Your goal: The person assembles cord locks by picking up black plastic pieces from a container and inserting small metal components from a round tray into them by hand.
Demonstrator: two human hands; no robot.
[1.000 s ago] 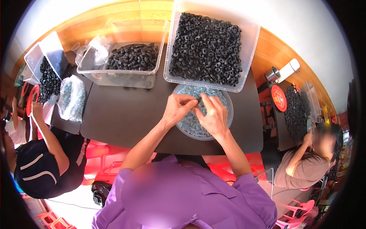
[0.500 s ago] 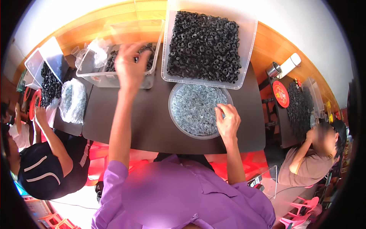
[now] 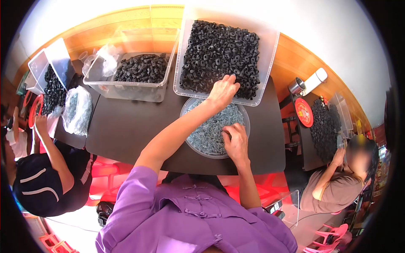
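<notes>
Black, chunky, ring-like pieces (image 3: 223,48) fill the big square translucent plastic box (image 3: 268,59) at top centre, and the left hand (image 3: 225,90) is right at the lower edge of that pile, fingers curled down; can't tell if it's actually pinching one. Right hand (image 3: 236,143) is just below centre, over the round clear tub (image 3: 247,126) full of tiny blue-grey bits (image 3: 206,135), thumb and fingertips bunched close together, but whatever might be between them is too small to make out. Box overlaps the tub's top edge from this angle. Both sit on a dark brown table (image 3: 126,122). Over at upper left there's another clear plastic bin (image 3: 130,90) with a heap of dark lumpy pieces (image 3: 141,68), then a clear bag of bluish stuff (image 3: 78,111) further left. Someone in a navy top with white stripes (image 3: 46,185) is at lower left, and another person in a brown top (image 3: 333,189) is at right, near a round red plate (image 3: 303,112).
</notes>
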